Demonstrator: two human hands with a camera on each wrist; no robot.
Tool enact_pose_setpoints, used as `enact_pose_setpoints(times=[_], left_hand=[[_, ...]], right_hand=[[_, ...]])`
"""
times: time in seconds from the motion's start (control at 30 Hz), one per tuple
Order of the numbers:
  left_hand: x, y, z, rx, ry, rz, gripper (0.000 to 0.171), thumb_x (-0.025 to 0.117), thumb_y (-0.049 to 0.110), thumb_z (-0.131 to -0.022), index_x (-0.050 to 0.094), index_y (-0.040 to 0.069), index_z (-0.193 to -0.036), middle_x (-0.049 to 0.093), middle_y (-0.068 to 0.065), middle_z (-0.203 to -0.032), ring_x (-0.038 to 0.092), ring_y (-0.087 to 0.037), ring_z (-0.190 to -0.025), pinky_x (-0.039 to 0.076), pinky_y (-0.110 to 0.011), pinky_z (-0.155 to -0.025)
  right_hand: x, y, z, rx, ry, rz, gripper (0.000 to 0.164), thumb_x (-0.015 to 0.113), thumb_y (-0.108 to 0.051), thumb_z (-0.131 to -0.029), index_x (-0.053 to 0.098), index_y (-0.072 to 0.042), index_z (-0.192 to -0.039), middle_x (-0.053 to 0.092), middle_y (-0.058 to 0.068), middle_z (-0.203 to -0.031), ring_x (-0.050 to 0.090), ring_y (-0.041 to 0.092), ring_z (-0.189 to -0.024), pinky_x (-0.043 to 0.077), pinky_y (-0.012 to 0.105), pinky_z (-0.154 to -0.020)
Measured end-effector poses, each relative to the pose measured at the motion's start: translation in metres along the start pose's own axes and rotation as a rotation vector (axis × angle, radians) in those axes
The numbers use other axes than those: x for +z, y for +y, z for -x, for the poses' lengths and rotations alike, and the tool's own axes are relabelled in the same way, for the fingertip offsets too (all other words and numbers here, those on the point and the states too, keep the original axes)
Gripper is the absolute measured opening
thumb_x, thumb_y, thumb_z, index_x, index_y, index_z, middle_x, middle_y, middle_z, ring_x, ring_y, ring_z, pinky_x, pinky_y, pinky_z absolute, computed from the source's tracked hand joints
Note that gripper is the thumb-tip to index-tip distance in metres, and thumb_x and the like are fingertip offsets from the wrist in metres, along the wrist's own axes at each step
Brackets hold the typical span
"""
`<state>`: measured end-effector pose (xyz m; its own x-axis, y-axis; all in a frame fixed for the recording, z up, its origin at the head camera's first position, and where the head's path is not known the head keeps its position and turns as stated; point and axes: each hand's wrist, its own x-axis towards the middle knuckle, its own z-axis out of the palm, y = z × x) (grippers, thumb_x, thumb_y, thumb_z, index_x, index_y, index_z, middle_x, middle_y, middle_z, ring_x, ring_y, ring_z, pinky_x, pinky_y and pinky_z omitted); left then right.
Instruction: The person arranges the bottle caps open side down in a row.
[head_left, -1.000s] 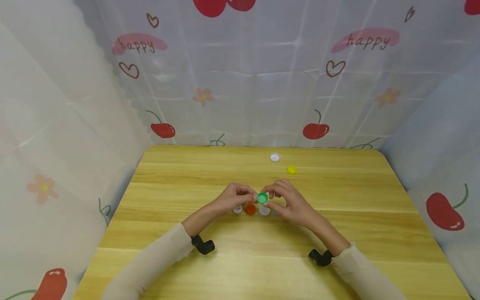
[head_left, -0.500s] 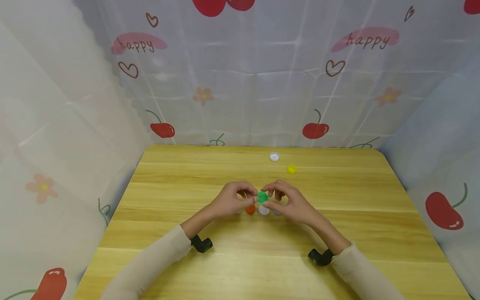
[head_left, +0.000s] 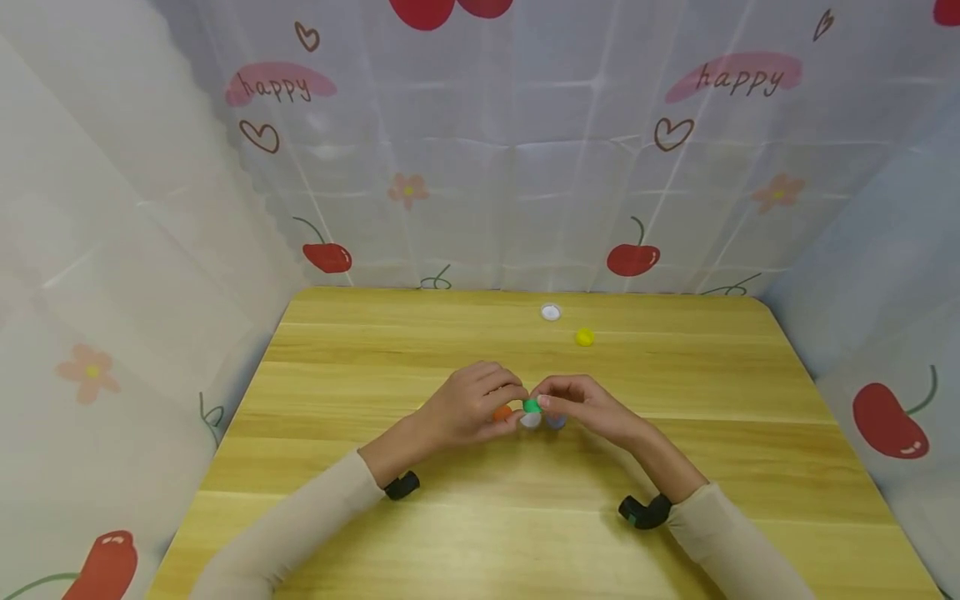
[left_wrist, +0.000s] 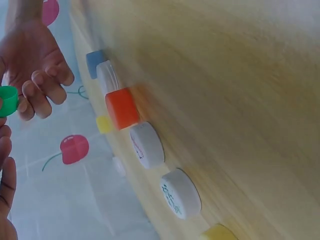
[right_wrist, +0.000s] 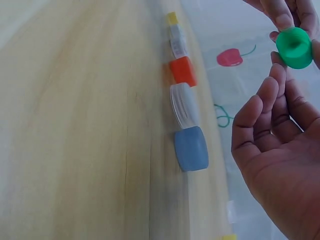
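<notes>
A small green bottle cap (head_left: 532, 407) is held up between my two hands above a row of caps on the table. My left hand (head_left: 471, 406) pinches it from the left with thumb and fingers. From the other side, my right hand (head_left: 592, 407) grips it between thumb and index finger; the other fingers curl loosely in the right wrist view. That view shows the round face of the green cap (right_wrist: 295, 48). Below the hands stand an orange cap (left_wrist: 122, 108), a whitish ridged cap (right_wrist: 184, 105) and a blue cap (right_wrist: 191, 149).
The row continues with two white printed caps, one white cap (left_wrist: 147, 145) beside the orange one, and a yellow cap (left_wrist: 220, 233) at its end. Farther back on the wooden table (head_left: 375, 333) lie another yellow cap (head_left: 585, 337) and a white lid (head_left: 551, 312). A printed curtain surrounds the table.
The green cap has been turned from showing its hollow inside to standing more edge-on, and has shifted slightly right and down. My left hand has rolled over and moved right, covering the left end of the row.
</notes>
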<state>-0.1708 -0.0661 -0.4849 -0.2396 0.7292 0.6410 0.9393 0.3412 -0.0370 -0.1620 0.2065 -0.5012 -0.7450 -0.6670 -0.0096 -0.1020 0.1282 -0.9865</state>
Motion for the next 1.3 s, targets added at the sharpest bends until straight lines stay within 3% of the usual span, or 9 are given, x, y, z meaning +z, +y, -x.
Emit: enact_pose_setpoints(times=[0.13, 0.2, 0.27, 0.4, 0.43, 0.5, 0.73, 1.0, 1.3], left_hand=[[0.003, 0.0, 0.002, -0.018, -0.009, 0.014, 0.02, 0.082, 0.024, -0.093, 0.077, 0.013, -0.109, 0.075, 0.002, -0.106, 0.07, -0.013, -0.096, 0.06, -0.025, -0.088], [0.004, 0.001, 0.003, -0.082, -0.029, 0.074, 0.021, 0.082, 0.024, -0.095, 0.077, 0.014, -0.112, 0.075, 0.002, -0.108, 0.071, -0.014, -0.1, 0.06, -0.025, -0.09], [0.005, 0.003, 0.005, -0.22, -0.067, 0.224, 0.022, 0.082, 0.025, -0.096, 0.077, 0.014, -0.115, 0.075, 0.0, -0.111, 0.071, -0.017, -0.101, 0.061, -0.025, -0.091], [0.007, 0.009, 0.013, -0.586, -0.106, 0.598, 0.023, 0.083, 0.025, -0.097, 0.078, 0.017, -0.118, 0.075, -0.008, -0.116, 0.071, -0.025, -0.104, 0.062, -0.03, -0.09], [0.007, 0.011, 0.014, -0.647, -0.099, 0.663, 0.023, 0.083, 0.025, -0.097, 0.078, 0.018, -0.118, 0.075, -0.01, -0.117, 0.071, -0.026, -0.102, 0.063, -0.032, -0.089], [0.008, 0.012, 0.016, -0.706, -0.081, 0.726, 0.022, 0.084, 0.025, -0.097, 0.078, 0.019, -0.118, 0.075, -0.013, -0.117, 0.071, -0.028, -0.102, 0.064, -0.035, -0.089], [0.012, 0.015, 0.015, -0.708, -0.028, 0.697, 0.025, 0.086, 0.024, -0.095, 0.078, 0.019, -0.118, 0.075, -0.009, -0.116, 0.072, -0.031, -0.101, 0.064, -0.033, -0.087], [0.018, 0.019, 0.013, -0.699, -0.015, 0.677, 0.024, 0.085, 0.023, -0.095, 0.078, 0.017, -0.117, 0.075, -0.009, -0.114, 0.072, -0.032, -0.1, 0.064, -0.036, -0.085], [0.03, 0.022, 0.006, -0.684, -0.065, 0.628, 0.026, 0.084, 0.026, -0.096, 0.078, 0.017, -0.119, 0.073, 0.0, -0.115, 0.07, -0.025, -0.101, 0.064, -0.037, -0.086]], right_hand=[[0.0, 0.003, 0.0, -0.01, 0.012, 0.002, 0.026, 0.053, -0.018, -0.114, 0.071, 0.001, -0.119, 0.067, 0.006, -0.095, 0.055, 0.038, -0.085, 0.052, 0.039, -0.078], [0.001, 0.004, 0.0, -0.019, 0.044, 0.023, 0.023, 0.055, -0.017, -0.113, 0.071, -0.001, -0.121, 0.069, 0.007, -0.099, 0.058, 0.035, -0.086, 0.054, 0.037, -0.08], [0.004, 0.003, 0.002, -0.046, 0.1, 0.075, 0.019, 0.059, -0.015, -0.111, 0.071, -0.005, -0.121, 0.069, 0.006, -0.101, 0.061, 0.029, -0.087, 0.055, 0.033, -0.082], [0.012, 0.0, 0.005, -0.13, 0.243, 0.236, 0.017, 0.073, -0.012, -0.103, 0.074, -0.015, -0.12, 0.068, 0.003, -0.101, 0.062, 0.015, -0.086, 0.055, 0.027, -0.08], [0.014, -0.001, 0.005, -0.15, 0.272, 0.277, 0.019, 0.076, -0.012, -0.101, 0.074, -0.018, -0.12, 0.068, 0.002, -0.1, 0.061, 0.014, -0.086, 0.054, 0.028, -0.079], [0.017, -0.002, 0.006, -0.195, 0.312, 0.336, 0.024, 0.08, -0.012, -0.098, 0.075, -0.021, -0.12, 0.068, 0.0, -0.102, 0.061, 0.013, -0.086, 0.054, 0.028, -0.079], [0.02, -0.003, 0.006, -0.254, 0.358, 0.414, 0.029, 0.083, -0.01, -0.095, 0.075, -0.022, -0.12, 0.069, -0.006, -0.104, 0.061, 0.009, -0.088, 0.055, 0.035, -0.079], [0.019, 0.005, 0.009, -0.268, 0.347, 0.402, 0.03, 0.082, -0.009, -0.095, 0.075, -0.02, -0.122, 0.069, -0.004, -0.103, 0.062, 0.009, -0.084, 0.056, 0.028, -0.077], [0.013, 0.009, 0.02, -0.242, 0.366, 0.454, 0.028, 0.084, -0.011, -0.094, 0.077, -0.022, -0.119, 0.069, -0.006, -0.099, 0.061, 0.007, -0.081, 0.057, 0.027, -0.073]])
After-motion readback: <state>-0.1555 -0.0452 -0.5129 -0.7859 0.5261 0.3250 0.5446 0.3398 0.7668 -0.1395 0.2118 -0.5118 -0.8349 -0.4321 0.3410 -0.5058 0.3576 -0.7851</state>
